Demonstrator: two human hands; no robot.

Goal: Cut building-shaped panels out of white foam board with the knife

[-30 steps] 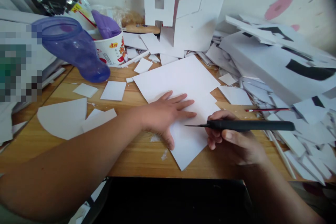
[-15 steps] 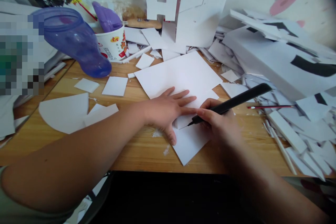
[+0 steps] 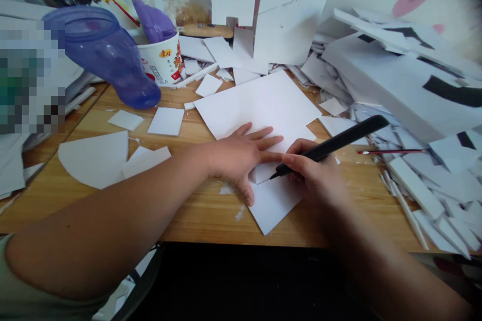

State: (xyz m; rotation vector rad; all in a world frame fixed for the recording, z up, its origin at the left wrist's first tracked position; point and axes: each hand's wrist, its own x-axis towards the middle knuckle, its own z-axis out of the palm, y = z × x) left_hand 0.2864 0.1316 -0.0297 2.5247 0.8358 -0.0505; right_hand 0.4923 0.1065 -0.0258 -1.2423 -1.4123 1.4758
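My left hand (image 3: 244,155) lies flat with spread fingers on a white foam-board sheet (image 3: 259,98). Its thumb reaches down onto a smaller white piece (image 3: 273,208) whose corner points towards the table's front edge. In my right hand (image 3: 311,168) is a slim black craft knife (image 3: 339,140), gripped like a pen and slanting up to the right. The thin tip touches the white board beside an edge, just right of my left thumb. My left forefinger reaches close to the right fingertips. Part of the board under both hands is hidden.
Offcuts (image 3: 165,121) lie on the wooden table (image 3: 196,215) at left. A purple translucent container (image 3: 130,72) leans by a paper cup (image 3: 161,62). Upright cut boards (image 3: 289,35) stand behind. At right are a heap of scraps (image 3: 417,190) and a thin red-and-black stick (image 3: 391,151).
The view has shifted slightly. The knife tip stays near the same spot on the board, and both hands keep their hold with hardly any movement.
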